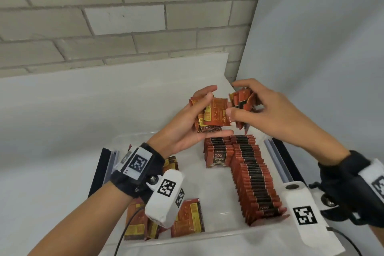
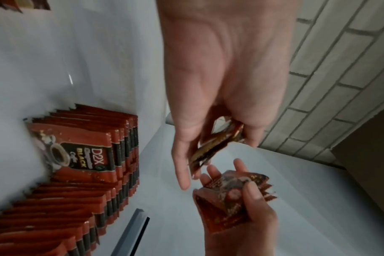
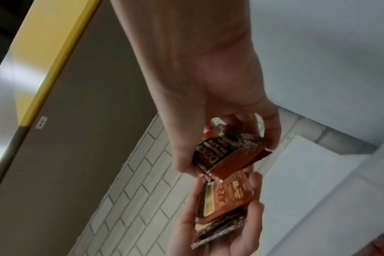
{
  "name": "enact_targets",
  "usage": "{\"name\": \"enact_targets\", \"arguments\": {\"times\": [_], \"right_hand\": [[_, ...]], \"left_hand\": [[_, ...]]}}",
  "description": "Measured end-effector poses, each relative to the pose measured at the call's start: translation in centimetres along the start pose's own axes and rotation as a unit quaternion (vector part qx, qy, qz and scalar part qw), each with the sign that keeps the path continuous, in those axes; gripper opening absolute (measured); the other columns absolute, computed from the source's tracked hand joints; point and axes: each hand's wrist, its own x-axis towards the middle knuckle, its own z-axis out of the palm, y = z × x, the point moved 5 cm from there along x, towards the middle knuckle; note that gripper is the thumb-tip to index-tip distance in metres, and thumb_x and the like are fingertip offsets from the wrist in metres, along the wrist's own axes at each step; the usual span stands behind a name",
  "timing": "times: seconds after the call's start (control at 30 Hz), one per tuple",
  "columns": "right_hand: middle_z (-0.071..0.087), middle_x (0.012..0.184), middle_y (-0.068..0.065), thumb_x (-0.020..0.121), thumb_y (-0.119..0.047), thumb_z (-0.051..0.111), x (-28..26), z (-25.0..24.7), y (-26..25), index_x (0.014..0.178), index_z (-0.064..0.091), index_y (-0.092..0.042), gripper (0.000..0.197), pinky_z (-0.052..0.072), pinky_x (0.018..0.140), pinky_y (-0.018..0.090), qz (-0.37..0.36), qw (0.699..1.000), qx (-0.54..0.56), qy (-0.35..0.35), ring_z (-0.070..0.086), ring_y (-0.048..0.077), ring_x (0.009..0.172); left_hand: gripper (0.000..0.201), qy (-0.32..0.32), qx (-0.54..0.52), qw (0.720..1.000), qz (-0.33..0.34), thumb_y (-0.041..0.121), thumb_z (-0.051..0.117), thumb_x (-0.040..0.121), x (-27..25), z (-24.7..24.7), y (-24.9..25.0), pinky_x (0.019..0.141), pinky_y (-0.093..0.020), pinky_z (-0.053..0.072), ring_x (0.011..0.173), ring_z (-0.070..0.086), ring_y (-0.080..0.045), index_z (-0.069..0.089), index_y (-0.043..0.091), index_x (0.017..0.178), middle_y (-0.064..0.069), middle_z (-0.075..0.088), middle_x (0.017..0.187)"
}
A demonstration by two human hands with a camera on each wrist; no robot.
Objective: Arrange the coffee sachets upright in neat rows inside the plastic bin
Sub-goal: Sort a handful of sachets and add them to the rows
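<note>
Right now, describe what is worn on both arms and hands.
Both hands are bare. The left hand has a black wrist strap with a white tag and a white camera block, both with black square codes, and a dark cable. The right hand has the same.

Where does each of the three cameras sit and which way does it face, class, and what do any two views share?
Head: on the person's head, facing forward and down at the plastic bin; shows both forearms, left hand and right hand.
Left wrist: on the left wrist, along the left hand toward the held sachets; the right hand shows too.
Right wrist: on the right wrist, along the right hand at its sachets; the left hand shows beyond it.
Shared: both hands' sachet bundles appear in all views; the upright rows appear in head and left wrist.
</note>
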Motion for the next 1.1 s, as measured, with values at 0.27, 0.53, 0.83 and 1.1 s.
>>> {"name": "enact_targets", "arguments": {"times": [0.27,0.53,0.83,1.1], "right_hand": [[0.054,0.095,-0.027,0.078,-0.057,0.065,1.4,2.2,-0.4,0.134,0.040,-0.037,0.065,0.040,0.063,0.001,-0.003,0.999,-0.004,-0.038,0.053,-0.012,0.083],[0.055,0.117,-0.014,0.079,-0.046,0.071,1.1,3.7,-1.1,0.133,0.035,-0.044,0.065,0.042,0.088,0.019,-0.060,0.995,-0.012,-0.073,0.050,0.003,0.107],[0.038,0.117,-0.013,0.080,-0.043,0.072,0.6,4.1,-1.8,0.143,0.030,-0.033,0.076,0.030,0.082,0.000,-0.120,0.987,-0.086,-0.064,0.032,-0.001,0.109],[0.035,0.135,-0.010,0.080,-0.042,0.073,0.3,5.0,-1.8,0.146,0.024,-0.027,0.084,0.032,0.095,0.008,-0.140,0.980,-0.076,-0.123,0.034,0.000,0.118]], "left_hand": [[0.032,-0.047,-0.037,0.998,0.021,0.018,0.046,0.093,-0.5,0.5,0.0,0.094,-0.042,0.050,0.113,0.061,-0.028,0.053,0.018,0.124,-0.014,0.064,0.120],[0.056,0.029,-0.017,0.999,-0.004,0.048,0.039,0.096,-0.1,0.0,0.1,0.099,-0.037,0.048,0.117,0.057,-0.027,0.039,0.020,0.144,-0.017,0.057,0.126],[0.092,-0.017,0.035,0.996,-0.085,0.079,0.024,0.079,-0.4,0.2,-0.6,0.109,-0.042,0.039,0.133,0.044,-0.033,0.055,0.008,0.128,-0.018,0.056,0.126],[0.101,-0.023,0.075,0.988,-0.129,0.087,0.024,0.072,-0.6,0.3,-1.4,0.113,-0.049,0.027,0.120,0.045,-0.033,0.054,0.008,0.127,-0.020,0.047,0.122]]}}
